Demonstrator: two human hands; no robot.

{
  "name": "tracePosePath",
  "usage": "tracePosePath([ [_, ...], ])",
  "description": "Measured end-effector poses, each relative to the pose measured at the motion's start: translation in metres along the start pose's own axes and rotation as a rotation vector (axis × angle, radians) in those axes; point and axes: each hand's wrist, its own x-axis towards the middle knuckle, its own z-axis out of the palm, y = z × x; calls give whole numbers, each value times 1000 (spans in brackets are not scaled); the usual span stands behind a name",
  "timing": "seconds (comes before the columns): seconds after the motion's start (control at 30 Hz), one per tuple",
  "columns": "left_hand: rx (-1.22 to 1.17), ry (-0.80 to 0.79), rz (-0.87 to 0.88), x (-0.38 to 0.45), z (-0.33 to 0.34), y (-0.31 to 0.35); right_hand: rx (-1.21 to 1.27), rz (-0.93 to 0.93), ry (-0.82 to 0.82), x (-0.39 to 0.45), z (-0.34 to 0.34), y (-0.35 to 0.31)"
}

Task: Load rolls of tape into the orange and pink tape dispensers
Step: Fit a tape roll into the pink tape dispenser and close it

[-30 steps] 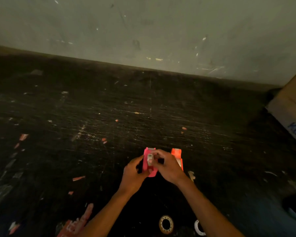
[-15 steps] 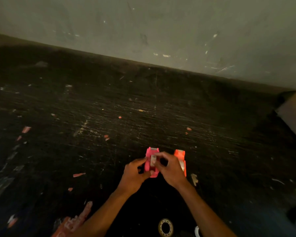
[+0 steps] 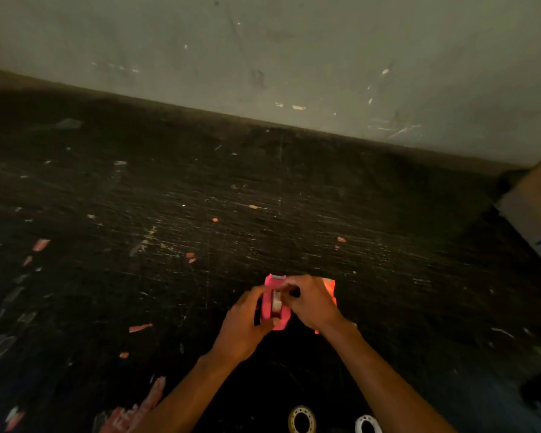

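Note:
The pink tape dispenser (image 3: pixel 270 307) stands on the dark scratched table (image 3: pixel 200 229), with a pale tape roll (image 3: pixel 276 303) seated in it. My left hand (image 3: pixel 244 323) grips the dispenser's left side. My right hand (image 3: pixel 313 303) closes on its top right, fingertips pinched near the cutter end over the roll. The orange tape dispenser (image 3: pixel 330 287) stands just behind my right hand and is mostly hidden by it. Two loose tape rolls lie near the bottom edge: a tan one (image 3: pixel 301 419) and a white one (image 3: pixel 367 424).
A stained wall (image 3: pixel 294 57) closes off the table's far side. A cardboard box (image 3: pixel 537 220) sits at the right edge. Torn pink and orange scraps (image 3: pixel 140 328) are scattered over the left of the table, with a larger pink scrap (image 3: pixel 132 410) at bottom left.
Both hands stay on the pink dispenser. My right fingers have shifted up toward the cutter end, and the roll shows lower in the body.

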Motion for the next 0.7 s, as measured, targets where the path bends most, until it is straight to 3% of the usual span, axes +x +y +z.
tracePosePath([
  [0.27,313,-62,137,2,-3,0,-217,-62,76,7,7,0],
  [0.53,428,-120,141,5,-4,-2,-373,-225,105,16,4,8],
  [0.7,428,-115,147,5,-3,-5,-212,-130,22,24,2,7],
])
